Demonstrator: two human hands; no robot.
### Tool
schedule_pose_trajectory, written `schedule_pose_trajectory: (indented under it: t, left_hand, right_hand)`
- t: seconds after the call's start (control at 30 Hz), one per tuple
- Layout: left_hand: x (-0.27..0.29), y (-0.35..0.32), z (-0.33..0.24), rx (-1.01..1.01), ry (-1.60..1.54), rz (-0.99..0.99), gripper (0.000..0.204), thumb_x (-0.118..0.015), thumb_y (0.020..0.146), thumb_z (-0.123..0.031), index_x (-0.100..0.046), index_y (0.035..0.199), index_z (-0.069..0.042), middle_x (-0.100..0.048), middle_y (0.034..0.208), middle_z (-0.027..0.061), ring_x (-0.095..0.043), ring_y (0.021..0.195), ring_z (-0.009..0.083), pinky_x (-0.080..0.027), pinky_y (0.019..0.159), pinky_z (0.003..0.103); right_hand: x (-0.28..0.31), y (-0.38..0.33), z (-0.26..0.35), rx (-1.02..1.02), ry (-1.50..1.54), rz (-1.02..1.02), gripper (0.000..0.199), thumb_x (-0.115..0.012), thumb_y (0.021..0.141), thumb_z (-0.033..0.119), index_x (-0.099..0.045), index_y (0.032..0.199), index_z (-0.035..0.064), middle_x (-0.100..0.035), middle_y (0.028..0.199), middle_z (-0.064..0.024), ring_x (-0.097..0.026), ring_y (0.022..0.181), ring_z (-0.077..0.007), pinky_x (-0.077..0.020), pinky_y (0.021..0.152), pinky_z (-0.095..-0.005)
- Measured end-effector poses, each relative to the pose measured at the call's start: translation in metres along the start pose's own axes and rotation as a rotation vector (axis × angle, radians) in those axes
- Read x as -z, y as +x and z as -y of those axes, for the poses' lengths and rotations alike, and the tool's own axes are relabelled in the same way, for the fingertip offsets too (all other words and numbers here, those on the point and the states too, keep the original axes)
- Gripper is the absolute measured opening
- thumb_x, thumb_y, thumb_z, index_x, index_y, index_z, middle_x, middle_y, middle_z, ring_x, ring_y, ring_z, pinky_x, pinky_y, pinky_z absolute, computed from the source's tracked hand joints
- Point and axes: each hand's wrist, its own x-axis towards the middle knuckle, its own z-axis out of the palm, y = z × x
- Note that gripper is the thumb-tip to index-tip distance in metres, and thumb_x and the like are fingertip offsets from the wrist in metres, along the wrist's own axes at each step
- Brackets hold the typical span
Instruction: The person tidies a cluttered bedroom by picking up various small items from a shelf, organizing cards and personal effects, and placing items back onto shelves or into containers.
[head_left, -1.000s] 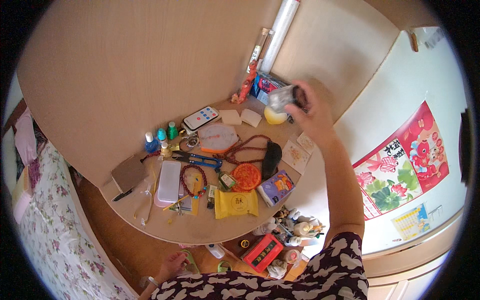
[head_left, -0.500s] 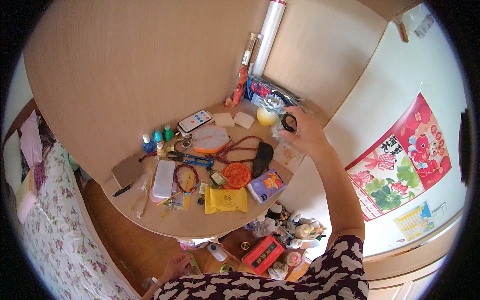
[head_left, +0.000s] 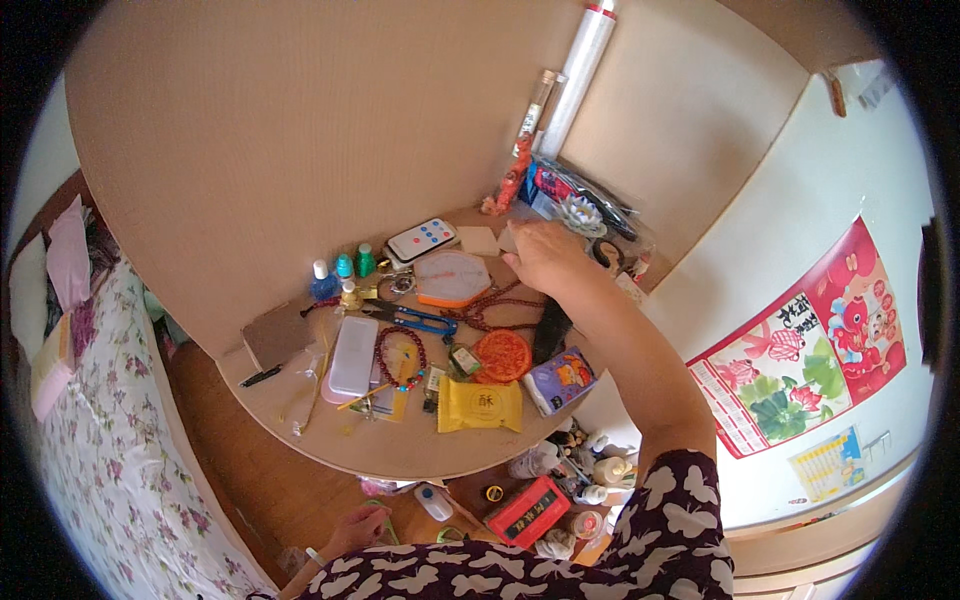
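Observation:
Over the far right of the curved shelf, my right hand has its thumb and fingers closed around a pale square card, which they partly cover. A second pale square lies just left of it. Beyond the hand is an artificial succulent, its pot hidden behind my hand. A black ring rests to the right of the plant. My left hand hangs low in front of the shelf, away from everything on it, its fingers loosely bent and apart with nothing seen in them.
On the shelf are a white remote, an orange-edged box, blue thread snips, a beaded bracelet, a yellow packet and a purple tissue pack. Bottles and a red box stand below.
My right hand has let go of the black ring beside the plant and moved left to the pale square card. The view has shifted slightly. My left hand stays low.

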Motion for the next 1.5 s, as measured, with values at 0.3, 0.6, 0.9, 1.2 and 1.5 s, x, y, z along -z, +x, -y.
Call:
schedule_pose_trajectory:
  t: [0.3,0.6,0.9,1.2,1.5]
  left_hand:
    - [0.027,0.004,0.010,-0.171,0.004,0.100,0.023,-0.048,0.089,-0.023,-0.056,0.096,-0.002,-0.051,0.066,-0.0017,-0.045,0.058,0.0049,-0.038,0.052,0.019]
    - [0.027,-0.007,-0.011,-0.058,-0.053,0.140,0.024,-0.048,0.090,-0.020,-0.055,0.104,-0.002,-0.052,0.073,-0.0009,-0.048,0.067,0.0068,-0.039,0.058,0.018]
    - [0.007,-0.090,-0.094,-0.260,-0.124,0.428,0.035,-0.049,0.090,-0.033,-0.056,0.105,-0.003,-0.057,0.082,0.0012,-0.048,0.067,0.0070,-0.038,0.060,0.018]
    - [-0.067,-0.122,-0.185,-0.712,-0.307,0.385,0.044,-0.035,0.093,-0.040,-0.056,0.102,-0.003,-0.059,0.082,0.0057,-0.040,0.057,0.0057,-0.034,0.052,0.018]
    - [-0.064,-0.122,-0.164,-0.712,-0.527,0.264,0.024,-0.049,0.090,-0.023,-0.055,0.104,-0.005,-0.058,0.074,-0.0008,-0.044,0.051,0.0026,-0.031,0.043,0.015]
  right_hand:
    - [-0.012,0.032,0.000,-0.035,-0.107,0.138,0.029,-0.050,0.074,-0.002,-0.051,0.103,-0.0021,-0.057,0.097,-0.0259,-0.057,0.092,-0.0367,-0.0469,0.078,-0.0435]
    - [0.018,-0.008,0.003,0.071,1.071,-0.123,0.027,-0.044,0.084,-0.003,-0.036,0.110,0.0016,-0.051,0.099,-0.0116,-0.056,0.087,-0.0191,-0.0534,0.072,-0.0309]
    - [0.039,-0.077,0.034,0.369,1.131,-0.243,0.015,-0.045,0.083,-0.001,-0.043,0.097,0.0026,-0.056,0.094,-0.0105,-0.059,0.087,-0.0190,-0.0517,0.070,-0.0323]
    - [0.045,-0.148,0.101,0.923,0.778,-0.540,0.018,-0.065,0.062,0.003,-0.051,0.074,0.0084,-0.054,0.088,-0.0066,-0.056,0.084,-0.0255,-0.0476,0.070,-0.0350]
    - [0.029,-0.139,0.099,1.288,0.337,-0.521,0.012,-0.060,0.065,0.011,-0.052,0.073,0.0076,-0.050,0.078,-0.0065,-0.055,0.083,-0.0235,-0.0485,0.067,-0.0342]
